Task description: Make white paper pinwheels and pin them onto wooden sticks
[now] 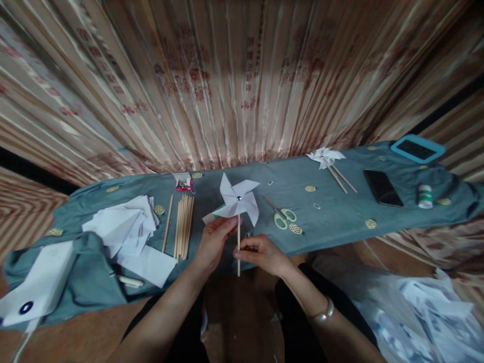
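Observation:
A white paper pinwheel (245, 202) stands upright before me on a thin wooden stick, with a shiny round pin at its centre. My left hand (216, 241) pinches the stick just below the paper blades. Lower down, my right hand (261, 253) grips the same stick between thumb and fingers. Behind my left hand a pale card with some green (208, 218) shows in part. To the right of the pinwheel lie scissors (282, 216) with light green handles. A bundle of wooden sticks (184, 227) lies left of my hands, with one stick (167, 223) apart from it.
White paper sheets (124, 222) are piled at the left, near a white device (49, 277). A small red box (183, 182) stands at the back. Finished-looking pinwheels (325, 157), a phone (382, 188), a green-and-white tube (425, 196) and a blue-framed tablet (418, 148) lie rightward. A plastic bag (412, 312) sits below right.

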Motion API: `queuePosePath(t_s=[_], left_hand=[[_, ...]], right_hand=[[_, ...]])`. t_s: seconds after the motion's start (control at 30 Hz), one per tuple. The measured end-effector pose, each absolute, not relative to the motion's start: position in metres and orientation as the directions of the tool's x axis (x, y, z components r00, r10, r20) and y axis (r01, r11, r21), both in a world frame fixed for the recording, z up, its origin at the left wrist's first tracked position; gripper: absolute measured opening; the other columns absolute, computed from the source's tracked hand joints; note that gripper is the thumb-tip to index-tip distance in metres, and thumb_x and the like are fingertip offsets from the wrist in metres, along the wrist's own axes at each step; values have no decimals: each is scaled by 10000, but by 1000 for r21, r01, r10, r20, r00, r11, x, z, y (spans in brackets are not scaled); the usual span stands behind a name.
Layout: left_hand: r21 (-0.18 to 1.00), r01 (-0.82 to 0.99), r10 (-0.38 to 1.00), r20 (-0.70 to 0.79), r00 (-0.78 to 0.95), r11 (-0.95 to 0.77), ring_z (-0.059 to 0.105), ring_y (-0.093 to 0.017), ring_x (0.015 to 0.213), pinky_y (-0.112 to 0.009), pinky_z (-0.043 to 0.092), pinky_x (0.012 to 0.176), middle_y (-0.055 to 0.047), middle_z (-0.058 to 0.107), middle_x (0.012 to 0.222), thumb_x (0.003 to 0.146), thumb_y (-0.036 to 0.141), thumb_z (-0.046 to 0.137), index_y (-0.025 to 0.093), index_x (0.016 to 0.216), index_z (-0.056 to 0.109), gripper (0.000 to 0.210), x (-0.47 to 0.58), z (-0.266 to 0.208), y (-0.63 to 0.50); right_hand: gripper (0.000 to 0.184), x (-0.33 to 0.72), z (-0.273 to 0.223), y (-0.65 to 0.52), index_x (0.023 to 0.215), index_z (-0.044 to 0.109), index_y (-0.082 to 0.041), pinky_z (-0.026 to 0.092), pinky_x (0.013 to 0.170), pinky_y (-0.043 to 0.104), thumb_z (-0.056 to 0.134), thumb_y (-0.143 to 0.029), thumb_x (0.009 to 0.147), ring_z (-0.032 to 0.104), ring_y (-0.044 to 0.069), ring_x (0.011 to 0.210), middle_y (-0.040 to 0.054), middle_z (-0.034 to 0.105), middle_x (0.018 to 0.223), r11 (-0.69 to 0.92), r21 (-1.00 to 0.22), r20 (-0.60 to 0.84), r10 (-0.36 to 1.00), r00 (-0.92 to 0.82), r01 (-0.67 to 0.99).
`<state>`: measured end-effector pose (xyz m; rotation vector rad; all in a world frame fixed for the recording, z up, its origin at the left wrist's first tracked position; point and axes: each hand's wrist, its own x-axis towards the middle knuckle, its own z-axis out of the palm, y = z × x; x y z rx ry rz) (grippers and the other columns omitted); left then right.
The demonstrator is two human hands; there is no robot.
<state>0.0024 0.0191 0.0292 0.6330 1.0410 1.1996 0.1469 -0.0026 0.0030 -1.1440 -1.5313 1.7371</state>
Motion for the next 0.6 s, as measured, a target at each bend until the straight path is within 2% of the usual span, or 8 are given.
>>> queuePosePath(t_s=[0.17,0.3,0.43,0.5,0.6], left_hand=[[914,-282,951,-309,-18,292,663,-167,740,-267,496,749,-71,759,807,525,316,856,165,765,778,294,-1,17,11],[904,-289,940,-339,-34,315,655,-162,693,-268,503,719,-59,754,751,481,304,868,186,718,778,280,3,13,7],[907,-277,940,-341,-33,319,626,-136,625,-248,493,667,-55,743,703,499,314,861,177,736,781,285,2,9,7],[915,-254,943,-332,-27,315,621,-136,609,-243,490,642,-55,737,683,503,317,858,173,733,782,282,2,7,7],[911,-218,935,-353,26,350,622,-145,591,-239,488,601,-54,734,661,483,308,862,179,706,781,271,3,4,7]], right_hand=[[359,150,3,0,691,664,-159,309,554,236,720,-514,686,411,91,572,-48,496,586,-222,-968,-249,848,-468,114],[358,147,6,0,660,651,-164,336,575,236,721,-515,685,455,96,590,-42,535,600,-214,-970,-241,837,-491,112],[355,166,14,10,742,690,-172,419,659,259,735,-515,666,553,126,668,-12,643,703,-239,-961,-274,811,-516,135],[380,186,17,22,786,710,-177,451,727,285,716,-541,679,590,145,721,16,688,765,-231,-967,-253,883,-396,102],[419,213,19,40,812,708,-191,467,737,298,742,-570,636,600,149,716,30,704,789,-147,-989,-146,989,-6,-16]])
